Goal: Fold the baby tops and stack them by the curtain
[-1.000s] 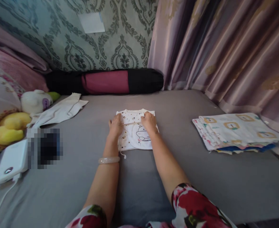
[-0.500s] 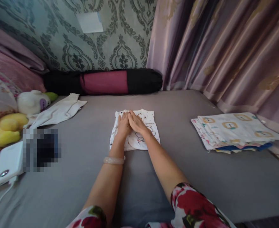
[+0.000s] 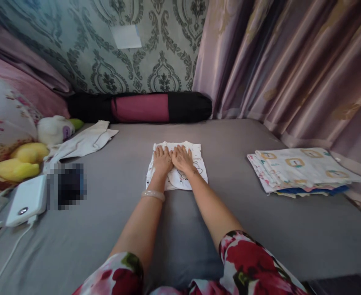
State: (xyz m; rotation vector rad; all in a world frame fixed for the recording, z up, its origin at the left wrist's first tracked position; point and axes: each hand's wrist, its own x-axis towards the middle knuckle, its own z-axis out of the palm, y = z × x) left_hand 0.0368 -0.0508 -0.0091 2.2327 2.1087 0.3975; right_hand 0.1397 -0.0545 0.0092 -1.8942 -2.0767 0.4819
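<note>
A small white garment (image 3: 178, 183) with dark specks and a line-drawn print lies folded flat on the grey bed sheet (image 3: 229, 172). My left hand (image 3: 162, 160) rests palm down on its left half, fingers stretched out. Beside it, my right hand (image 3: 182, 159) lies flat across the upper middle, its fingers also extended. The two hands touch or nearly touch at the thumbs. Part of the print is covered by my right hand and wrist. A pale bangle (image 3: 153, 195) circles my left wrist.
To the right sits a stack of folded printed cloths (image 3: 303, 168). A long black and maroon bolster (image 3: 140, 108) lies along the wall. On the left are a white cloth (image 3: 86, 141), plush toys (image 3: 16, 169), a white power bank (image 3: 27, 200) with a cable, and a blurred dark object (image 3: 70, 186).
My hands were overlapping at the fingertips; now they lie side by side, flatter on the garment. The camera view has shifted slightly left.
</note>
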